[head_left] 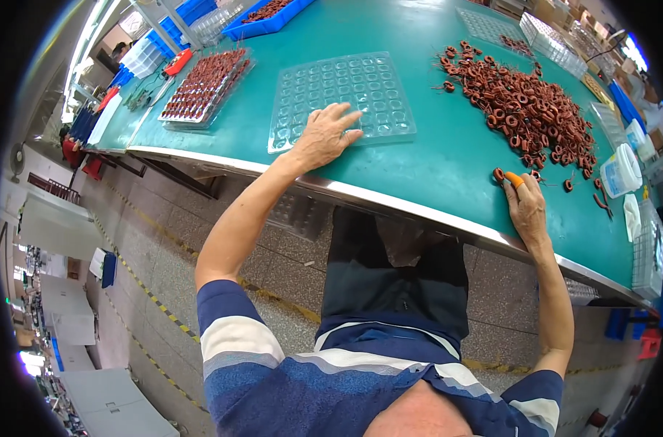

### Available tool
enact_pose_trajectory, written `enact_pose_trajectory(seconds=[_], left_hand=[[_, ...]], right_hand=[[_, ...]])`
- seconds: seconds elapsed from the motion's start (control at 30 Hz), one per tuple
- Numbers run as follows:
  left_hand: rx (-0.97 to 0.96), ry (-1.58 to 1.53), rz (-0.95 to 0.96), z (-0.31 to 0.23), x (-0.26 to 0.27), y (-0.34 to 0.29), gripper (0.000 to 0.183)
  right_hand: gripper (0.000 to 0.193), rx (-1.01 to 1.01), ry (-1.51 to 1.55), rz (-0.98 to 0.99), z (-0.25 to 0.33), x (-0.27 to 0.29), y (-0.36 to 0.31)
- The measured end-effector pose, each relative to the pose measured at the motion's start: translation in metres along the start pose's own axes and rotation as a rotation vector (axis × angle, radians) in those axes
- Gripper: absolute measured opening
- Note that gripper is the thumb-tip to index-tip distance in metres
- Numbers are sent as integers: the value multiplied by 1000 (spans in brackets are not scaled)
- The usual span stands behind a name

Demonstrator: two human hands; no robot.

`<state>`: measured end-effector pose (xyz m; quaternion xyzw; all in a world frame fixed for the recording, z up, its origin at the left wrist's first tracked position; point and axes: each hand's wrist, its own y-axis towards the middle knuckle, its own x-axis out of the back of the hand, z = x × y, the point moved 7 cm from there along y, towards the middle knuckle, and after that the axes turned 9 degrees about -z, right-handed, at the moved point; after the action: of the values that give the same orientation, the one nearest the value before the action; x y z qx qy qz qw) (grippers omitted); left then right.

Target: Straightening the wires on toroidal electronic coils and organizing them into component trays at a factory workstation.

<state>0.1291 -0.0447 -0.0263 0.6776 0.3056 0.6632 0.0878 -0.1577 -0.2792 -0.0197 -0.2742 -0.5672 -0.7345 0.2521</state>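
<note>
My left hand (328,137) lies with fingers spread on the near edge of a clear plastic tray (402,132), which has rows of moulded pockets and looks unfilled. My right hand (528,206) is by the table's near edge, an orange finger cot (514,179) on one finger. Its thumb and that finger close at a reddish-brown wire-wound ring coil (499,175); the exact contact is partly hidden. Another coil shows by its other fingertips. Beyond the right hand spreads a large heap of such coils (529,109), with loose wire ends.
Stacked trays filled with coils (204,87) stand at the left. A blue bin (269,20) of coils is at the back. On the right are a white tub (621,171), clear trays (553,45) and loose coils near the heap. The metal table edge (389,198) runs before me.
</note>
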Motion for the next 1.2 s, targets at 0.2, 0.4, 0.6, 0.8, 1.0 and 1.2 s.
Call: enact_pose_trajectory(seconds=[0.2, 0.4, 0.6, 0.8, 1.0, 1.2], left_hand=[[-68, -19, 71, -15, -6, -14, 32], [-146, -144, 58, -51, 2, -29, 30], [-152, -100, 61, -66, -7, -21, 32], [-195, -78, 21, -78, -18, -5, 32], [355, -978, -77, -122, 12, 2, 45], [551, -1794, 102, -168, 5, -3, 40]], right_hand=[[14, -24, 2, -10, -1, 3, 0], [15, -10, 60, -8, -6, 2, 3], [16, 9, 32, -16, -5, 2, -1], [16, -4, 77, -128, 1, 10, 5], [22, 309, 183, -181, 84, 36, 39], [36, 554, 216, -122, 133, 36, 49]])
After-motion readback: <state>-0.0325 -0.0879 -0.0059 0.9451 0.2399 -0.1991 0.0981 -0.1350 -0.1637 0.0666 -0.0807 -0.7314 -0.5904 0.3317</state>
